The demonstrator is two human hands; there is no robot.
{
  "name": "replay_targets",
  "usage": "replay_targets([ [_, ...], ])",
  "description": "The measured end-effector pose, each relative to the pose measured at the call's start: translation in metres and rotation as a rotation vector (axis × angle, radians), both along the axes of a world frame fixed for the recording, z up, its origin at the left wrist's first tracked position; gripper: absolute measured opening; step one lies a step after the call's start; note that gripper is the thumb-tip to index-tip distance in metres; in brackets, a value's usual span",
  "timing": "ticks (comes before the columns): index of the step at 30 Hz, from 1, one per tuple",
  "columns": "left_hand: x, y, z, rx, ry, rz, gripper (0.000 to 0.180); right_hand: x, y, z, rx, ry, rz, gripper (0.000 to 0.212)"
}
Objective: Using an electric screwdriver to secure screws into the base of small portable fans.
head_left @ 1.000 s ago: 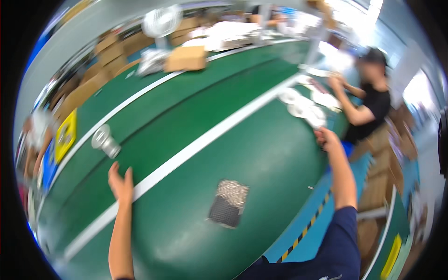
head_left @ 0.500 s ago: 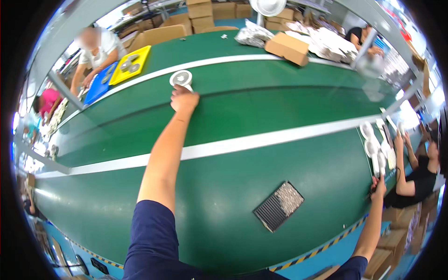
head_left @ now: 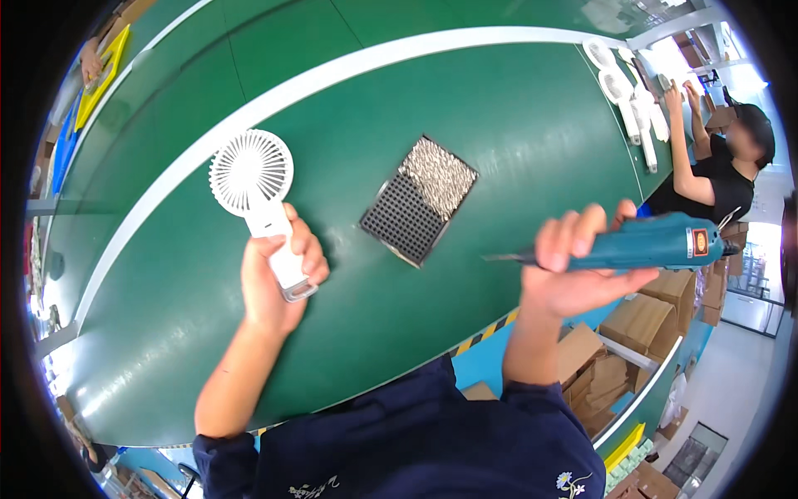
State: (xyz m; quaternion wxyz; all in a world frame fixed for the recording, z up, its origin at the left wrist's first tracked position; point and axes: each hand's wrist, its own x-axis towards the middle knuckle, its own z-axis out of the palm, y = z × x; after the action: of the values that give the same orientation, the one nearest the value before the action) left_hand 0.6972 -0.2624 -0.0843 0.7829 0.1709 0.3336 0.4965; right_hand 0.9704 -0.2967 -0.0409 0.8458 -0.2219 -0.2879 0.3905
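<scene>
My left hand is wrapped round the handle of a white handheld fan, held up over the left part of the green table. Its round slatted head points away from me, and a clear loop shows at the handle's end. In my right hand lies a teal electric screwdriver, held nearly level with its thin bit pointing left. The bit is slightly blurred and touches nothing. Between my hands, farther off, a black perforated tray rests on the table, with a heap of small silvery screws covering its far part.
A white strip curves across the green table. Several white fans lie at the far right, beside a co-worker in black. Cardboard boxes stand below the table's right edge. At the far left, another person's hand reaches a yellow tray.
My left hand has brought the fan from beyond the white strip in towards me. My right hand has come from beside the white fans and now holds the screwdriver. The view has turned.
</scene>
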Motion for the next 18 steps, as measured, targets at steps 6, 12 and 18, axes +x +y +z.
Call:
replay_targets([
  [6, 0.036, -0.027, -0.013, 0.177, 0.06, 0.036, 0.022, -0.028, 0.026, -0.009, 0.163, -0.293, 0.121, 0.081],
  [12, 0.024, -0.029, -0.018, 0.209, 0.1, 0.112, 0.016, -0.02, 0.005, 0.008, -0.394, -0.927, 0.065, 0.047],
  [18, 0.026, -0.015, -0.013, 0.094, -0.075, 0.143, 0.014, -0.023, -0.013, -0.001, -0.445, -1.675, 0.121, 0.047],
])
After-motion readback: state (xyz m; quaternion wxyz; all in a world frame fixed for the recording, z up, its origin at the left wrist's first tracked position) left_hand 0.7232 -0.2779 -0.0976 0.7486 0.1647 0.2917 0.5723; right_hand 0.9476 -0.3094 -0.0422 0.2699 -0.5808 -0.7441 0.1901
